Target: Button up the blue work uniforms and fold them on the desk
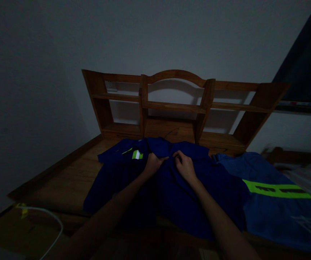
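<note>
A dark blue garment [193,202] with a small green and white patch lies spread over a wooden desk. Near its upper middle, my left hand [154,163] is closed at the cloth, its thumb pointing right. Just to the right, my right hand [183,164] has curled fingers at the same garment, close to its front opening. What lies between the fingertips of either hand is too dark and small to make out. A lighter blue garment [269,216] with a bright green band lies to the right, touching the dark one.
Behind the garments stands a wooden shelf unit [175,106] against a grey wall. The bare desk top [74,177] shows at the left. A white cable [55,216] curves at the lower left. A dark curtain [307,61] hangs at the upper right.
</note>
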### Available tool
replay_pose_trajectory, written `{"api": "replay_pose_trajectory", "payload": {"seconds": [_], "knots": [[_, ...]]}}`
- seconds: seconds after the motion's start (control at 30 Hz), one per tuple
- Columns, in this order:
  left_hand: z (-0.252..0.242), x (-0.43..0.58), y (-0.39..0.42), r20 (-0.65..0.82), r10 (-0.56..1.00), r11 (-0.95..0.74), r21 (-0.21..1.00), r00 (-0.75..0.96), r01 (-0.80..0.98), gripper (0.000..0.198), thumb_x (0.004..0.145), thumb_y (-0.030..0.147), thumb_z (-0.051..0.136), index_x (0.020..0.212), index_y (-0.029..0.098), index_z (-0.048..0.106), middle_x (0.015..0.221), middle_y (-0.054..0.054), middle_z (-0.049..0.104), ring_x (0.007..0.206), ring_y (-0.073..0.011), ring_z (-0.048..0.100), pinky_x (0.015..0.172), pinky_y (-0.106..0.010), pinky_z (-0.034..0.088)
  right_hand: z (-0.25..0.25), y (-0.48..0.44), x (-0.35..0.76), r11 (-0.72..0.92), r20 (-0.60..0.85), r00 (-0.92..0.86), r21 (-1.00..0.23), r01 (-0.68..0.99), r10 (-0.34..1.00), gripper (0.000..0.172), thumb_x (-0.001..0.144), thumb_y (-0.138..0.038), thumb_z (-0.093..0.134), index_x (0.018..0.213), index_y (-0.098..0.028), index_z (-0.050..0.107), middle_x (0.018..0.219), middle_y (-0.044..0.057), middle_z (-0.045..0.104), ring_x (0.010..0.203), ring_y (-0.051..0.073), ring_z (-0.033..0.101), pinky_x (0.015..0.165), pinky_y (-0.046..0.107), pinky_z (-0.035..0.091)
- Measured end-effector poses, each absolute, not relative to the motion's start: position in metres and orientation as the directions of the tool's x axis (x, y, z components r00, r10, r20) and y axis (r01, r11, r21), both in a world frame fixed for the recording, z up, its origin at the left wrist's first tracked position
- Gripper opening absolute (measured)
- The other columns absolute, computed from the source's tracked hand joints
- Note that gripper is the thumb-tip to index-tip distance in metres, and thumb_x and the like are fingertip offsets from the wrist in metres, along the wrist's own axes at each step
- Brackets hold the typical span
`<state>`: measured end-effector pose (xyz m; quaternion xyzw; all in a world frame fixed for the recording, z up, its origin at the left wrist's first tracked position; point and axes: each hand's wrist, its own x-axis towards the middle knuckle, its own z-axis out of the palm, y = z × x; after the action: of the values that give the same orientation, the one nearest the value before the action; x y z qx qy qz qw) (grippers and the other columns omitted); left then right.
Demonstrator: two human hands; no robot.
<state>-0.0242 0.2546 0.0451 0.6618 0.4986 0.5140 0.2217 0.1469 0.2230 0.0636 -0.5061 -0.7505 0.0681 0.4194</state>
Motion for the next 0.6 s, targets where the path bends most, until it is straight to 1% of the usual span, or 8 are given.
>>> {"api": "replay_pose_trajectory", "payload": {"seconds": [0.1, 0.17, 0.27, 0.37, 0.5, 0.6], "knots": [[0.041, -0.028, 0.259, 0.4, 0.916, -0.36, 0.852, -0.027, 0.379, 0.05, 0.059, 0.036, 0.079, 0.102, 0.016, 0.063, 0.108, -0.01, 0.067, 0.101, -0.0226, 0.062, 0.091, -0.035, 0.047, 0.064, 0.222, 0.147, 0.483, 0.56, -0.142, -0.527, 0.699, 0.816, 0.026, 0.083, -0.014, 0.036, 0.093, -0.023, 0.058, 0.081, -0.001, 0.064, 0.072, 0.015, 0.06, 0.067, 0.023, 0.039], [0.043, -0.031, 0.259, 0.364, 0.931, -0.352, 0.872, 0.03, 0.34, 0.056, 0.057, 0.033, 0.079, 0.107, 0.017, 0.061, 0.113, -0.009, 0.065, 0.107, -0.0219, 0.059, 0.096, -0.035, 0.044, 0.065, 0.222, 0.147, 0.482, 0.556, -0.145, -0.526, 0.701, 0.818, 0.026, 0.082, -0.014, 0.036, 0.093, -0.023, 0.058, 0.079, -0.001, 0.064, 0.071, 0.015, 0.06, 0.067, 0.023, 0.039], [0.051, -0.033, 0.254, 0.305, 0.948, -0.319, 0.898, 0.095, 0.304, 0.059, 0.057, 0.03, 0.08, 0.11, 0.017, 0.06, 0.11, -0.008, 0.066, 0.109, -0.0211, 0.058, 0.099, -0.034, 0.043, 0.065, 0.221, 0.147, 0.484, 0.556, -0.149, -0.526, 0.699, 0.818, 0.026, 0.082, -0.014, 0.036, 0.093, -0.023, 0.058, 0.078, -0.001, 0.063, 0.07, 0.015, 0.059, 0.066, 0.023, 0.039], [0.06, -0.032, 0.247, 0.253, 0.963, -0.27, 0.919, 0.096, 0.287, 0.061, 0.055, 0.028, 0.081, 0.112, 0.017, 0.06, 0.108, -0.008, 0.067, 0.111, -0.0221, 0.056, 0.099, -0.035, 0.043, 0.064, 0.222, 0.147, 0.484, 0.555, -0.143, -0.536, 0.692, 0.819, 0.026, 0.083, -0.014, 0.035, 0.092, -0.023, 0.058, 0.078, -0.001, 0.064, 0.069, 0.015, 0.059, 0.066, 0.023, 0.039], [0.066, -0.031, 0.241, 0.176, 0.977, -0.2, 0.95, 0.12, 0.24, 0.061, 0.055, 0.03, 0.081, 0.112, 0.016, 0.06, 0.108, -0.009, 0.067, 0.113, -0.0235, 0.055, 0.102, -0.038, 0.04, 0.063, 0.223, 0.146, 0.486, 0.555, -0.141, -0.543, 0.685, 0.82, 0.025, 0.082, -0.014, 0.036, 0.092, -0.023, 0.058, 0.078, -0.001, 0.063, 0.07, 0.015, 0.059, 0.066, 0.023, 0.039], [0.067, -0.032, 0.24, 0.126, 0.981, -0.155, 0.966, 0.148, 0.205, 0.067, 0.054, 0.032, 0.082, 0.115, 0.016, 0.059, 0.113, -0.009, 0.065, 0.115, -0.0245, 0.053, 0.104, -0.038, 0.037, 0.063, 0.223, 0.147, 0.493, 0.558, -0.147, -0.543, 0.68, 0.817, 0.025, 0.082, -0.014, 0.037, 0.092, -0.023, 0.058, 0.077, -0.001, 0.063, 0.069, 0.015, 0.059, 0.065, 0.022, 0.038]]}}
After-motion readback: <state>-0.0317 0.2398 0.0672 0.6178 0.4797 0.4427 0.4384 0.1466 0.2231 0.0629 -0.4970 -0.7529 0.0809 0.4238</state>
